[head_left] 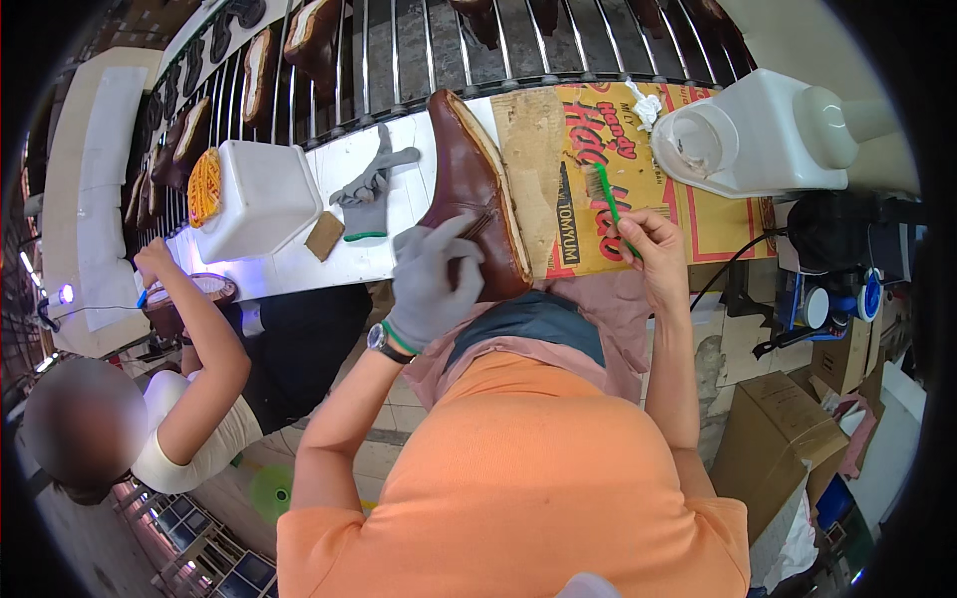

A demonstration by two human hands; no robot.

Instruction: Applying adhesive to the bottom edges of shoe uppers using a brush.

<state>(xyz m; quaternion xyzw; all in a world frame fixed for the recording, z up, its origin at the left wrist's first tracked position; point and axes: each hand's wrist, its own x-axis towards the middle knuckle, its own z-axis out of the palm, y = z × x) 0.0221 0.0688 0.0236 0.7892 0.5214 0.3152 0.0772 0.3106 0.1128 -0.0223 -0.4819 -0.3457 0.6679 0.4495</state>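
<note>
A brown leather ankle boot (464,164) lies on its side on the bench, its pale-edged sole side facing right. My left hand (431,284), in a grey knit glove, is over the boot's lower left part, fingers apart and partly bent. Whether it touches the leather I cannot tell. In my bare right hand (653,244) is a small green brush (607,195), pinched by its handle, bristles pointing left above the printed yellow cardboard (588,244). On the far right of that cardboard stands a cut white plastic container (748,130) holding a clear cup (698,140).
Left of the boot are a grey glove (374,184), a brown block (324,236) and a white container (261,194) with a yellow sponge-like pad (204,187). Metal rollers (429,45) carrying boots run behind. A co-worker (209,399) sits left. Cardboard boxes (773,448) stand at right.
</note>
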